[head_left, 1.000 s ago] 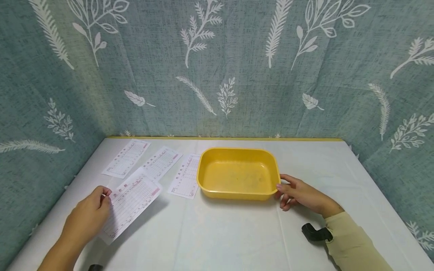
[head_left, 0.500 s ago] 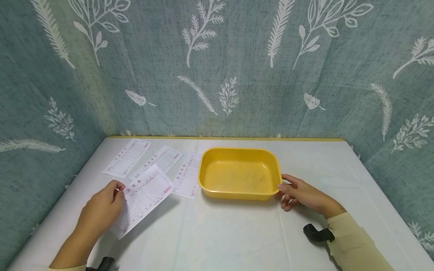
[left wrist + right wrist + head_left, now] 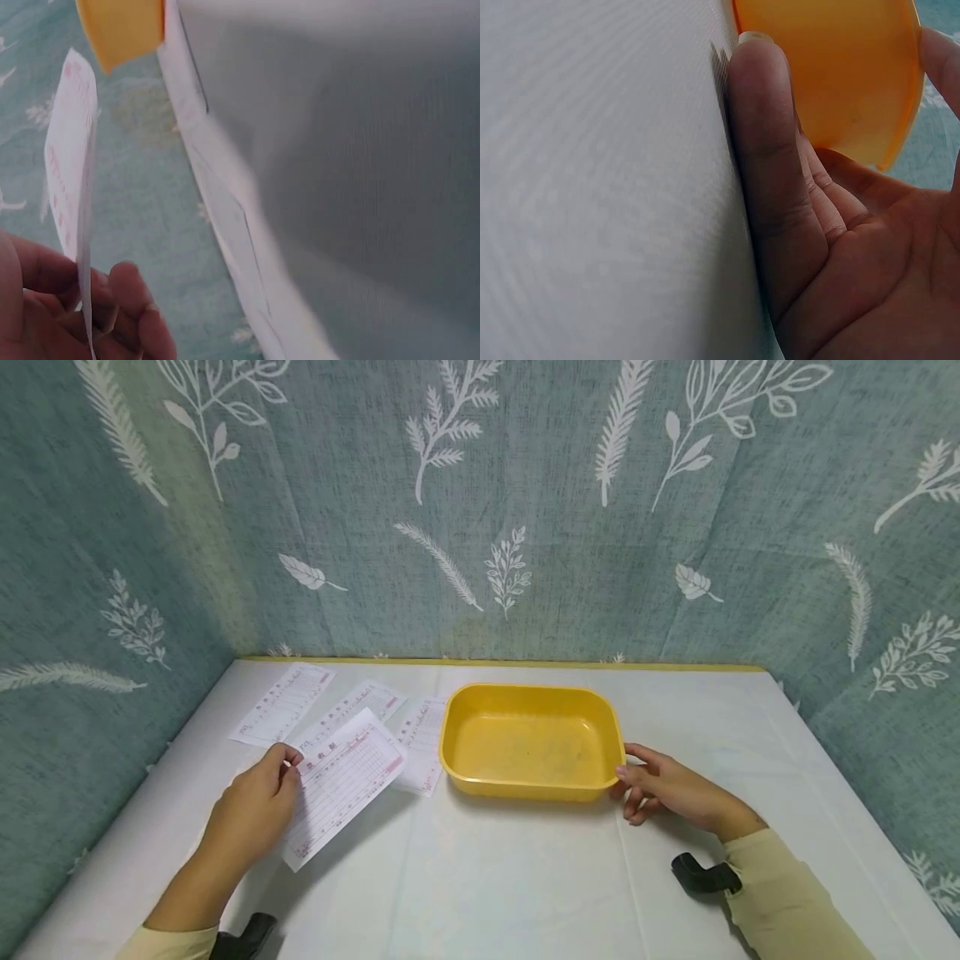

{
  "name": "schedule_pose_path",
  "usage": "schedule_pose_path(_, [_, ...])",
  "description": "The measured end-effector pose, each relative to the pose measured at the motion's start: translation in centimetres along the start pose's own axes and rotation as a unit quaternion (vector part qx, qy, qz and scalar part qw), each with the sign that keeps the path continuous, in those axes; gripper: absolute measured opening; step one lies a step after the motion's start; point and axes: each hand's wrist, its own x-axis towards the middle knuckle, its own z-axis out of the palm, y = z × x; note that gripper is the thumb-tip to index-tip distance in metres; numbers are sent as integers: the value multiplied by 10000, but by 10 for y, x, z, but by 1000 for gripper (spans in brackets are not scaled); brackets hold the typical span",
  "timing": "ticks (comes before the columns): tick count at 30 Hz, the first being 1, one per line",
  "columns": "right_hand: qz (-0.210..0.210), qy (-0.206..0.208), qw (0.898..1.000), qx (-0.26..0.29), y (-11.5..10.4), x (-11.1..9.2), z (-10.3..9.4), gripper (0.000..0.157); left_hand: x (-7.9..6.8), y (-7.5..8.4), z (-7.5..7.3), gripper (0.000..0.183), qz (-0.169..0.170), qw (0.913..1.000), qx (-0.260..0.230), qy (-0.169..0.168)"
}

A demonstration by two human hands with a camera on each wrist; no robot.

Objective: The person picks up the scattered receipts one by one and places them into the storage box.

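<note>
Sheet (image 3: 347, 785), printed: left grip (image 3: 253, 806) pinches it above bench (image 3: 510, 877). Tray (image 3: 528, 747), yellow: right grip (image 3: 671, 789), loosely apart, touches its corner.

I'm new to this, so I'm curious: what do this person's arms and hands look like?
The left hand and right hand are bare. Each arm wears a pale beige sleeve, with a curved black piece showing beside each cuff.

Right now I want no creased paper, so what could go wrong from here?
The held sheet, pinched at one edge by the left hand, might bend or slip. The right hand touches the tray; a nudge could push it onto the flat sheet beside it.
</note>
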Motion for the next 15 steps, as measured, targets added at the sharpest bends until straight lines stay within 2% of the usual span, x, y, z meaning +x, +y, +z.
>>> schedule_pose_path(5, [-19,16,10000,-8,-2,-1,1,63,3,7,6,19,59,10000,-38,27])
schedule_pose_path(15, [4,32,10000,21,-1,-1,1,62,15,22,9,16,463,9987,205,83])
